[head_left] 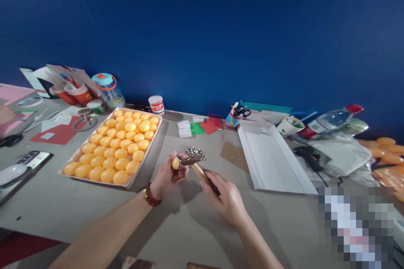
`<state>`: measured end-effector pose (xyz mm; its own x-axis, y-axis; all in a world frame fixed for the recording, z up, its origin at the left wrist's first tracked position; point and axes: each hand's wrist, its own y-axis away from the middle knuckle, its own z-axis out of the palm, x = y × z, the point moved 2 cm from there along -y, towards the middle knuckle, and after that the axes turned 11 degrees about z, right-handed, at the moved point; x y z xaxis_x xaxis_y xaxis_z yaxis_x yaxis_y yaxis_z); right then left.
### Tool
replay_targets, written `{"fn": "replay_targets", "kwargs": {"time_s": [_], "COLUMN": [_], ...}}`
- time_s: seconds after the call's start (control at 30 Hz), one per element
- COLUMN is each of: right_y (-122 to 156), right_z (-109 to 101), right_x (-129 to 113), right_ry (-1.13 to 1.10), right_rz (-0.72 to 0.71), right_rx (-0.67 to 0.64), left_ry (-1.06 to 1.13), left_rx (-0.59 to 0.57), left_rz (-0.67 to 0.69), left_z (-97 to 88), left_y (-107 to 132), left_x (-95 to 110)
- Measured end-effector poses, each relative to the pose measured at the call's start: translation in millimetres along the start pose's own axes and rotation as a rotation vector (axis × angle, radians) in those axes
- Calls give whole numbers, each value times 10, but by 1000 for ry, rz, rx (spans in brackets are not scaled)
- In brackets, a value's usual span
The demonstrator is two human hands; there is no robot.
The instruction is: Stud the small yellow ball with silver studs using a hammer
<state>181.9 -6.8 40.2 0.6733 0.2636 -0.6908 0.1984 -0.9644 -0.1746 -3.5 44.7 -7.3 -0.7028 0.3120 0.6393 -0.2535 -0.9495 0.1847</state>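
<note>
My left hand [168, 174], wearing a red beaded bracelet [151, 195], grips a small orange ball [176, 162]. Dark metal shows at the ball's right side; its exact form is too small to make out. A hammer [198, 172] with a wooden handle is in my right hand [225, 197], fingers wrapped round the handle's lower end. The dark hammer head [191, 159] is right beside the ball, and I cannot tell whether they touch. Just behind the head lies a pile of small shiny metal pieces [196, 151] on the grey table [189, 227].
At left stands a shallow box [128, 185] filled with rows of orange balls [121, 143]. A white tray [274, 159] lies at right. Small white boxes [184, 129], a cup with scissors [232, 118] and a plastic bottle [328, 122] stand farther back, before a blue wall [202, 29].
</note>
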Motion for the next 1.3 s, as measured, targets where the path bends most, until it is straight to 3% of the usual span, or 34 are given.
{"fn": "replay_targets", "kwargs": {"time_s": [0.33, 0.77, 0.9, 1.13, 1.3], "right_y": [5, -10, -16, -21, -10], "right_z": [-12, -6, -35, -19, -14], "right_x": [-24, -18, -17, 34, 57], "right_ry": [21, 18, -52, -75, -25], "right_rz": [-23, 0, 63, 142, 145], "right_rx": [23, 23, 27, 28, 40], "left_ry": [-7, 25, -67, -409, -504], "left_rx": [-44, -61, -64, -68, -46], "left_rz": [-30, -73, 74, 418, 496], "left_z": [72, 27, 32, 55, 61], "left_y": [10, 8, 28, 52, 43], "left_x": [16, -11, 19, 82, 86]}}
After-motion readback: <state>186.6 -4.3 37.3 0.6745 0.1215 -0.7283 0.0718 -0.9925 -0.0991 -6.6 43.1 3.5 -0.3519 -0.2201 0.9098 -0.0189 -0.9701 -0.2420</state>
